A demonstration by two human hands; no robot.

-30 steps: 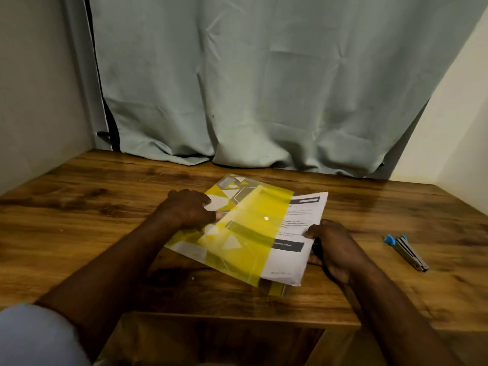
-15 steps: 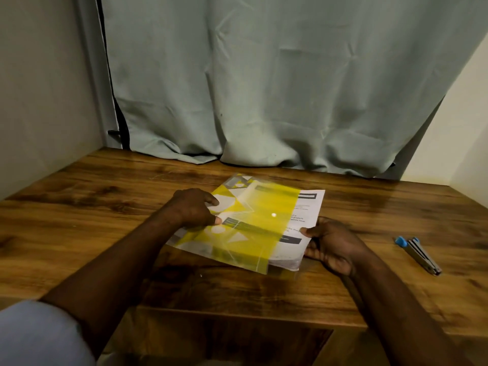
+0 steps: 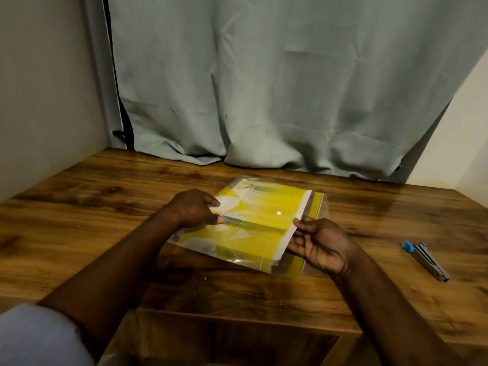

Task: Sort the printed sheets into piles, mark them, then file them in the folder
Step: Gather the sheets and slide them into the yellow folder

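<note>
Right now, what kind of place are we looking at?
Probably a home or small-office desk nook: a wood-grain desk set against a grey-green curtain, printed sheets tucked in a translucent yellow folder, and what looks like a small stapler at the right.

Your folder (image 3: 264,207) is thin, shiny plastic, yellow and see-through. The sheets (image 3: 303,204) in it are plain matt paper. Your table (image 3: 79,220) is smooth wood with a soft shine. The curtain (image 3: 264,88) is matt cloth. The stapler (image 3: 425,260) is grey metal with a blue plastic tip.
</note>
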